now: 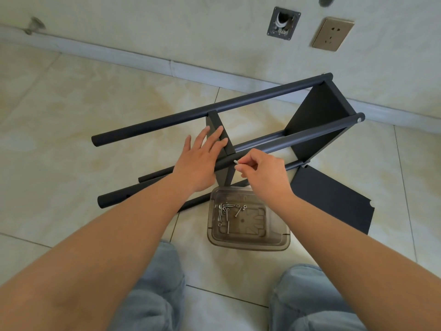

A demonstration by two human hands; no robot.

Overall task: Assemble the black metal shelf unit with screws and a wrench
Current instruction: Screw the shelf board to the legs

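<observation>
The right hand pinches a screw at the near pole of the shelf unit, apparently at its hole. Just left, the left hand lies flat, fingers spread, steadying the middle shelf panel. Next: seat and tighten it.

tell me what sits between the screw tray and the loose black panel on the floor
In the head view, nothing sits there: only bare floor tile separates the clear screw tray from the loose black panel, with the right hand's wrist passing above.

Black shelf frame, silver screws, smoky clear tray, mottled cream floor tiles.
</observation>
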